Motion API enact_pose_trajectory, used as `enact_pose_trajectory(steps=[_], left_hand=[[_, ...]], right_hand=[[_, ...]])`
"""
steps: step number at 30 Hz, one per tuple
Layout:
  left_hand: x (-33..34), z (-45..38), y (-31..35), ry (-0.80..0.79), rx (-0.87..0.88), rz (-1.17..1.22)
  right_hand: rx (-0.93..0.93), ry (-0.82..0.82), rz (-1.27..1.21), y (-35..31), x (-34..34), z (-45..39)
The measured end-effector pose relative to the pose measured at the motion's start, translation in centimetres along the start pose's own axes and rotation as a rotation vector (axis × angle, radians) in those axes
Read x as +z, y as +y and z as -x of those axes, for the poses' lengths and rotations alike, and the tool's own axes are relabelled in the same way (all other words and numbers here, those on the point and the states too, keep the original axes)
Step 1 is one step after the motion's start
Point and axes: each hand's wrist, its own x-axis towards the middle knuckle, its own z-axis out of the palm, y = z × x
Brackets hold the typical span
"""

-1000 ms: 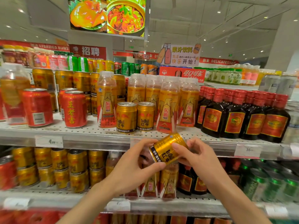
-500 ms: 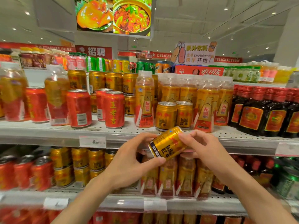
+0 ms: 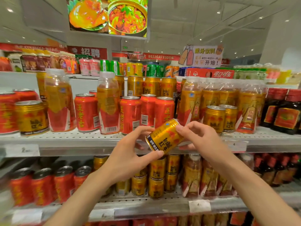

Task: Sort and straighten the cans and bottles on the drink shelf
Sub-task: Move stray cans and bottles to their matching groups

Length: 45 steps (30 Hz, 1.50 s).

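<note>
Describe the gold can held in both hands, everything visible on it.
The gold can is a short metal drink can with red printing, black lettering and a dark band near its lower end. It is tilted, top up and away, in front of the shelf edge. The left hand grips its lower end; the right hand pinches its upper end.

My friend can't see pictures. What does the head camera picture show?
Two hands, the left hand and the right hand, hold a tilted gold can in front of a shop shelf. The shelf carries red cans, gold cans and orange bottles.
</note>
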Motion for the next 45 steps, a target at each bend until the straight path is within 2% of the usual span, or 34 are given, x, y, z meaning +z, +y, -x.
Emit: enact_pose_trajectory(steps=[8,19,25,29,33,40,45], left_hand=[[-1.1,-0.9,-1.5,0.064,0.075,-0.101],[-2.8,-6.5,-0.6,0.134,0.410,-0.653],[-1.4,-11.3,0.7,0.099,0.450,-0.956],[-1.2,-13.3,1.0,0.008,0.349,-0.972],[-1.3,-13.7,1.9,-0.050,0.285,-0.883],[-2.3,-14.0,2.4,-0.074,0.258,-0.803],[-2.5,-13.5,1.9,-0.029,0.316,-0.692]], right_hand=[[-0.117,0.039,0.158,-2.1,1.9,-2.0],[-0.160,0.153,0.477,-2.0,-2.7,-4.3],[-0.193,0.215,0.583,-0.7,-2.3,-5.5],[-0.262,0.253,0.592,-0.4,-2.3,-5.3],[-0.280,0.249,0.579,-0.1,-2.3,-5.6],[-0.278,0.188,0.499,0.4,-2.5,-6.0],[-0.314,0.142,0.539,0.7,-3.3,-5.8]])
